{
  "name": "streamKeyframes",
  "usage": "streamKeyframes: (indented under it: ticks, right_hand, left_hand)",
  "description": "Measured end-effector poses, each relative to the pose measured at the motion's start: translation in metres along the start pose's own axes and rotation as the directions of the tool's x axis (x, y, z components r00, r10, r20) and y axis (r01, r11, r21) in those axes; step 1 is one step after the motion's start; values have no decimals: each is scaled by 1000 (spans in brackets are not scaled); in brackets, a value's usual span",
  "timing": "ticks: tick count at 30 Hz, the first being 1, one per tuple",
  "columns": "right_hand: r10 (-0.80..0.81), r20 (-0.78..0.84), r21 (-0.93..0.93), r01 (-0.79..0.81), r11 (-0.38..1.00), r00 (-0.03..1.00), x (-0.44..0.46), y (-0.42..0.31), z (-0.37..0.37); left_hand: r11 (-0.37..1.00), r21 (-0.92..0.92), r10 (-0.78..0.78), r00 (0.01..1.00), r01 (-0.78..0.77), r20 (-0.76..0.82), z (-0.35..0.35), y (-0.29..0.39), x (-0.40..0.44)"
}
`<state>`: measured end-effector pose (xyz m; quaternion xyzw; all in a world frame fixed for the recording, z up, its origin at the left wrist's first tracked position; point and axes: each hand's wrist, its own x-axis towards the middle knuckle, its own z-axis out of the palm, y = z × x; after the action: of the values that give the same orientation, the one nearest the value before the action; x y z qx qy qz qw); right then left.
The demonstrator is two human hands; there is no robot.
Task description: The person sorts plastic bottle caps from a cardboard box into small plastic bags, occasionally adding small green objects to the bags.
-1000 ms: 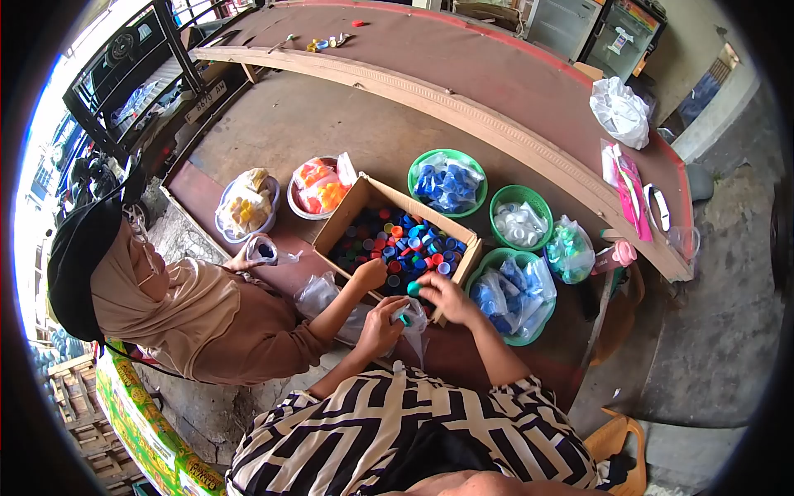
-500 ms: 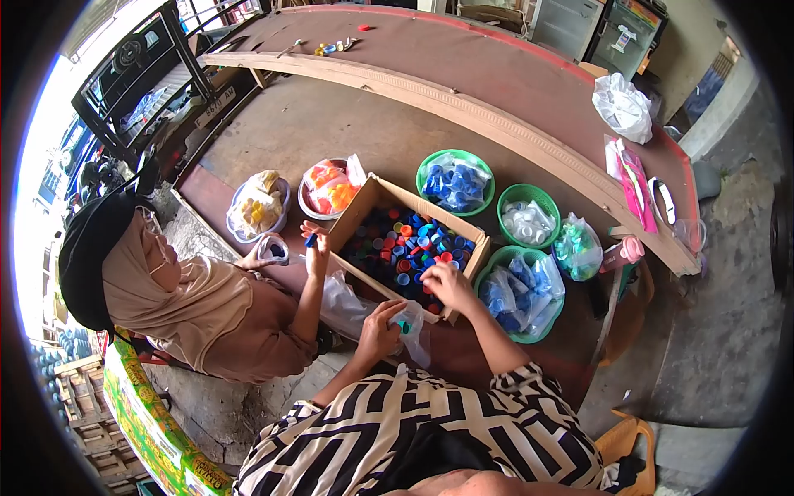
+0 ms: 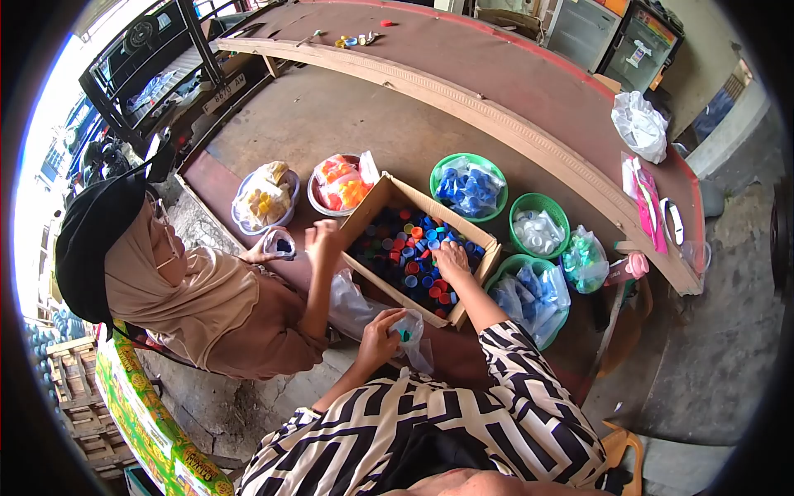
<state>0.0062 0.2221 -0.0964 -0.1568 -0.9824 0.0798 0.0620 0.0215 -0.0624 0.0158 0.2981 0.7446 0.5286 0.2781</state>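
Observation:
My left hand is closed on the gathered top of a clear plastic bag, in front of the box's near edge. A green bottle cap shows through the plastic. Inside the open cardboard box, my right hand reaches down onto the loose bottle caps, which are mostly blue and red. Its fingertips are among the caps, and whether they grip one is unclear. To the left, a co-worker's hand is raised beside the box, while their other hand holds a small bag with dark contents.
Behind and right of the box stand green baskets with bagged blue, white and green caps. Bowls of yellow and orange caps sit at left. A wooden beam crosses the table. A pink package lies at right.
My right hand has moved from above the box's near right corner further into the box, down to the caps. My left hand still holds the bag. The co-worker's raised hand has shifted slightly.

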Motion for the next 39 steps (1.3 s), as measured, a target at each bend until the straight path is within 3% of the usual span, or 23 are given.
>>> streamKeyframes:
  ticks: [5, 6, 7, 8, 9, 11, 12, 14, 15, 18, 21, 23, 24, 25, 27, 29, 30, 31, 32, 33, 35, 39]
  right_hand:
    - [103, 24, 132, -106, 986, 994, -13, 16, -6]
    - [143, 94, 341, -167, 925, 985, -15, 18, -12]
    - [164, 170, 529, -231, 816, 972, -17, 20, -18]
    - [226, 377, 650, -431, 626, 898, -19, 24, -24]
    - [195, 496, 757, -531, 380, 846, -25, 27, -32]
    - [166, 456, 873, -476, 105, 874, -41, 26, -44]
    - [172, 456, 874, -476, 103, 873, -48, 25, -51]
    - [143, 453, 891, -448, -69, 880, -61, 22, -64]
    - [146, 452, 892, -446, -73, 880, -70, 17, -74]
    - [9, 297, 948, -296, 121, 955, -96, -9, -103]
    - [-132, 200, 971, -178, 160, 971, -123, -46, -112]
    - [-120, 199, 838, -106, 535, 972, -136, -74, -142]
    - [-211, 3, 683, 152, 715, 977, -138, -79, -137]
    - [-212, 5, 687, 150, 711, 977, -143, -82, -135]
    - [-232, 140, 352, 171, 920, 962, -148, -86, -135]
    - [-246, 193, 370, 162, 915, 950, -140, -80, -131]
    - [-230, 145, 501, 129, 856, 962, -133, -77, -130]
    - [-207, 103, 621, 100, 777, 973, -126, -73, -128]
    - [-153, 241, 781, -99, 617, 958, -113, -69, -135]
    - [-90, 213, 799, -121, 588, 973, -103, -60, -121]
    - [4, 185, 763, -146, 630, 983, -77, -47, -99]
    - [-3, 94, 583, -53, 811, 996, -36, -41, -43]
  left_hand:
    - [1000, 16, 14, 998, -15, 54, 3, -1, 10]
    - [1000, 15, 19, 998, -20, 60, 4, 0, 12]
    - [999, 27, 46, 997, -47, 65, 5, 2, 14]
    - [997, 39, 71, 995, -74, 70, 7, 3, 15]
    - [996, 37, 75, 994, -78, 76, 8, 6, 17]
    - [999, -32, 44, 997, -42, 61, 13, 12, 18]
    - [999, -32, 46, 997, -44, 67, 14, 11, 18]
    - [993, 61, 99, 992, -104, 77, 17, 7, 20]
    - [992, 64, 99, 992, -105, 81, 18, 10, 20]
    - [997, 13, 80, 994, -81, 71, 20, 17, 19]
    - [998, -32, 49, 998, -48, 35, 22, 13, 17]
    - [990, -28, 141, 990, -141, -7, 24, 5, 16]
    - [990, -25, 136, 991, -136, -7, 24, 9, 13]
    - [993, -47, 107, 994, -106, 18, 24, 15, 9]
    - [995, -64, 76, 996, -73, 42, 26, 15, 5]
    - [970, 71, 233, 972, -232, -20, 29, 4, 4]
    - [969, 69, 242, 970, -239, -34, 27, 9, 5]
    - [990, 3, 141, 990, -141, -24, 24, 13, 3]
    - [995, -21, 100, 995, -101, -24, 21, 14, 2]
    - [997, -46, 59, 998, -60, -21, 19, 14, 2]
    - [998, -39, 52, 998, -53, -25, 13, 16, 2]
    - [998, -30, 55, 998, -55, -16, 9, 10, 2]
